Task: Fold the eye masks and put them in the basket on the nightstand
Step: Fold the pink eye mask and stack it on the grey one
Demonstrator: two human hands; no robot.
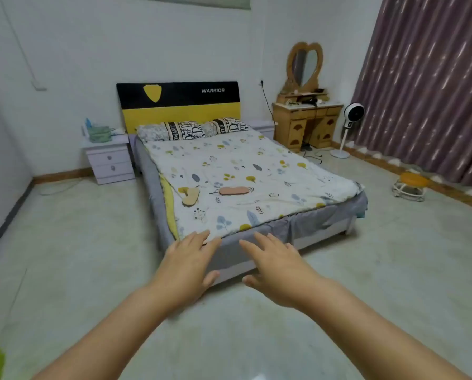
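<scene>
Both hands' fingers spread, empty. Pink fabric eye mask and tan fabric eye mask lie beyond fingertips; likely soft, light; pinch ends.

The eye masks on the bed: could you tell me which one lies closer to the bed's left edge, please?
The tan eye mask, beside the yellow strip at the edge; the pink eye mask lies nearer the middle.

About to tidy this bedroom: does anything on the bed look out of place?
Two eye masks lie loose and unfolded on the quilt: a pink eye mask mid-bed and a tan eye mask askew near the left edge. Both hands, left and right, are empty.
</scene>
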